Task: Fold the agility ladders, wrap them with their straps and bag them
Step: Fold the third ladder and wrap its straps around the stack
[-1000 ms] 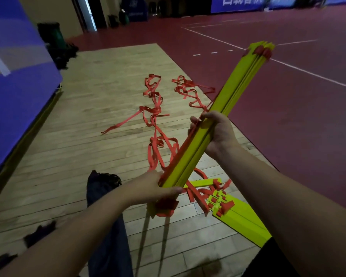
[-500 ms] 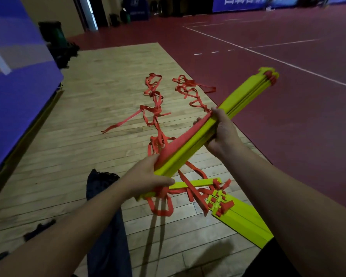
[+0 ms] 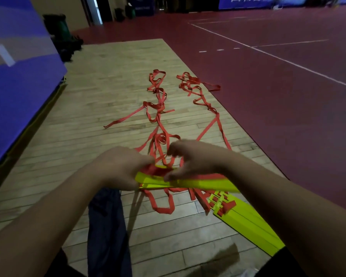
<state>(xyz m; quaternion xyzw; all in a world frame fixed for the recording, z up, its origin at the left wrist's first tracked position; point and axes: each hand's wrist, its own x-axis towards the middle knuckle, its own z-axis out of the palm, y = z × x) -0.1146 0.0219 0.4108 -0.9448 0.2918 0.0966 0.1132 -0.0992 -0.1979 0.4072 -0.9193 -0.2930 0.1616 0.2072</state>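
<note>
A stack of yellow ladder rungs (image 3: 204, 183) lies level in front of me, its right end hidden behind my right forearm. My left hand (image 3: 120, 168) grips the stack's left end, where red strap is bunched. My right hand (image 3: 190, 158) hovers over the stack's middle, its thumb touching the top rung and its fingers loosely curled above the red straps (image 3: 158, 108). Those straps trail away in two tangled lines over the wooden floor. A second folded yellow ladder stack (image 3: 248, 222) lies on the floor at the lower right. The dark blue bag (image 3: 106, 226) lies flat under my left forearm.
A blue padded wall (image 3: 18, 80) runs along the left. A green bin (image 3: 57, 27) and dark gear stand at the far left corner. Red court flooring (image 3: 288, 96) with white lines borders the wooden strip on the right.
The rung stack swung down from a steep upward tilt to nearly level. My right hand let go of its grip at the stack's middle and now only touches it with the thumb.
</note>
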